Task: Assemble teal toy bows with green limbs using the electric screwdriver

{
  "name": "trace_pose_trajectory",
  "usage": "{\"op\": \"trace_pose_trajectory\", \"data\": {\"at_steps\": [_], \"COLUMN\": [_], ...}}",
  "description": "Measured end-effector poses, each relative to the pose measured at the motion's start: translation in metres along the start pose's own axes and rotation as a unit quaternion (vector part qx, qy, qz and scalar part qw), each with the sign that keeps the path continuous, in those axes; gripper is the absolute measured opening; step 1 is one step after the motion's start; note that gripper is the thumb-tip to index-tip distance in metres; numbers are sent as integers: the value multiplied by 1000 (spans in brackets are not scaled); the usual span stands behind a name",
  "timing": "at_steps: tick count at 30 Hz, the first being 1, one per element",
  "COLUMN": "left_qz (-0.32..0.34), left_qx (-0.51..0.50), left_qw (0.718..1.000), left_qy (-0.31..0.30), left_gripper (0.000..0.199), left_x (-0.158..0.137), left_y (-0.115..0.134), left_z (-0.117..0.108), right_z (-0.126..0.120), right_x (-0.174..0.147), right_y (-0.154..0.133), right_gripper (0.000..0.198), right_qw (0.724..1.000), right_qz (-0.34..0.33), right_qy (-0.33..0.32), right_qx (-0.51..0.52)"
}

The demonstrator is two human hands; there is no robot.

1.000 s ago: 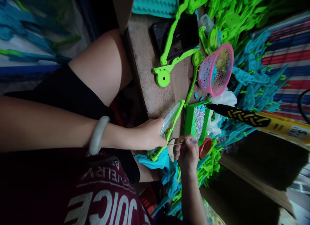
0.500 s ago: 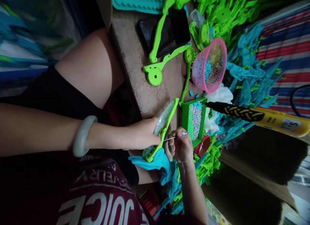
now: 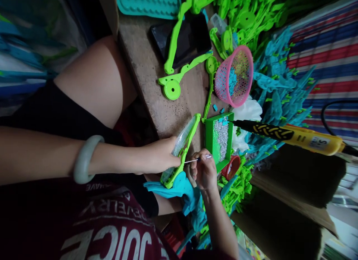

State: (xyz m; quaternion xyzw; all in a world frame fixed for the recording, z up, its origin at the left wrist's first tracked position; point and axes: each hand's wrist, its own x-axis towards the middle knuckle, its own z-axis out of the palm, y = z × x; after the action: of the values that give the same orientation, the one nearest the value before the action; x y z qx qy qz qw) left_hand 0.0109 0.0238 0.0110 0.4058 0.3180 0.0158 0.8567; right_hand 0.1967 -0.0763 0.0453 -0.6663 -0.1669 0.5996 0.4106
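My left hand [image 3: 160,154], with a pale bangle [image 3: 86,159] on its wrist, is closed around a lime-green plastic part [image 3: 186,148]. A clear plastic piece [image 3: 182,137] lies along that part. My right hand [image 3: 205,170] is closed on a thin metal-shafted tool [image 3: 192,160], perhaps a small screwdriver. Its shaft points at the green part beside my left fingers; the tip is hidden. A blue plastic piece [image 3: 181,189] sits just below the held part. Near my right hand stands a green tray [image 3: 208,135] with many small silvery metal bits, possibly screws.
A yellow and black power tool [image 3: 310,142] reaches in from the right, its tip over the tray. Behind stand a pink basket [image 3: 219,81] and a small red basket [image 3: 225,172]. A dark phone-like slab [image 3: 190,40] lies on the wooden table [image 3: 140,58]. Blue parts [image 3: 276,88] are heaped beyond.
The whole view has shifted a little, so most things appear slightly farther left. Both hands keep the same hold on the green part and the thin tool.
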Motion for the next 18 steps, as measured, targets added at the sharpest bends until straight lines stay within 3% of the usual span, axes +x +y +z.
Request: {"op": "trace_pose_trajectory", "data": {"at_steps": [8,18], "left_qz": [-11,-6], "left_qx": [-1,40], "left_qw": [1000,999], "left_qy": [-2,-6], "left_gripper": [32,28], "left_x": [0,3], "left_y": [3,-1], "left_z": [1,-1], "right_z": [4,8], "right_x": [-5,-2], "right_y": [3,-4], "right_gripper": [16,18], "right_qw": [999,997], "right_qz": [-25,-67], "right_qy": [-25,-6], "right_qx": [-5,-44]}}
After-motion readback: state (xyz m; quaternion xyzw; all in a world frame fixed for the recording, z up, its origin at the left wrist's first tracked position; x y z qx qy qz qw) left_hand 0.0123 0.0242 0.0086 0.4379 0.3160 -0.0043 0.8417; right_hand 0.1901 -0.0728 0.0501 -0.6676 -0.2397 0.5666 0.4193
